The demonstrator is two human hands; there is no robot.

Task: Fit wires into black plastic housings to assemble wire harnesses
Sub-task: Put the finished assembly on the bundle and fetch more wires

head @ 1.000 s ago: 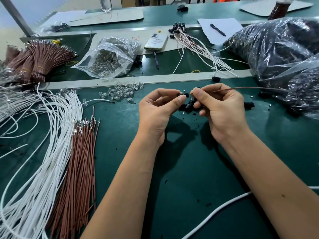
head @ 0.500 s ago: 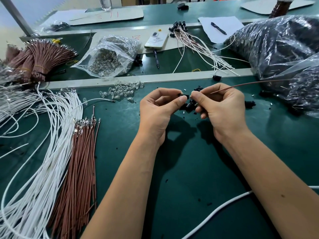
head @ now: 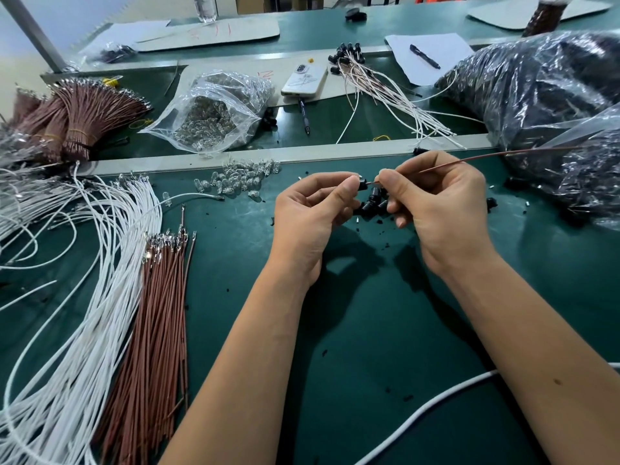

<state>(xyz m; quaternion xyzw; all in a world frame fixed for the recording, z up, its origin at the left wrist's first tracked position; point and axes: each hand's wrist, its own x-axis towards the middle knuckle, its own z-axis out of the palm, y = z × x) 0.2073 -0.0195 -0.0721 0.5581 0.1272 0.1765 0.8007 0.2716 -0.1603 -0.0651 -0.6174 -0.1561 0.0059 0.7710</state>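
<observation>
Fingertips of the left hand pinch a small black housing between thumb and forefinger, while the right hand pinches a single brown wire just beside it, the wire's tip meeting the housing's open end. From that pinch the wire runs off toward 2 o'clock, lifted clear of the green table. The right hand's lower fingers are curled around several spare black housings tucked against its palm. Both hands hover at the middle of the bench, with a few more loose housings lying on the mat at 3 o'clock of them. At 10 o'clock of the hands sits a scatter of small clear bulbs. Farther out toward 8 o'clock lie a flat sheaf of brown wires and, beside it, a long sweep of white wires. At 10 o'clock, beyond the metal rail, tied bundles of brown wire rest near a clear bag of bulbs. At 12 o'clock a phone lies next to finished harnesses with black ends. At 2 o'clock bulge large plastic bags of black parts.
</observation>
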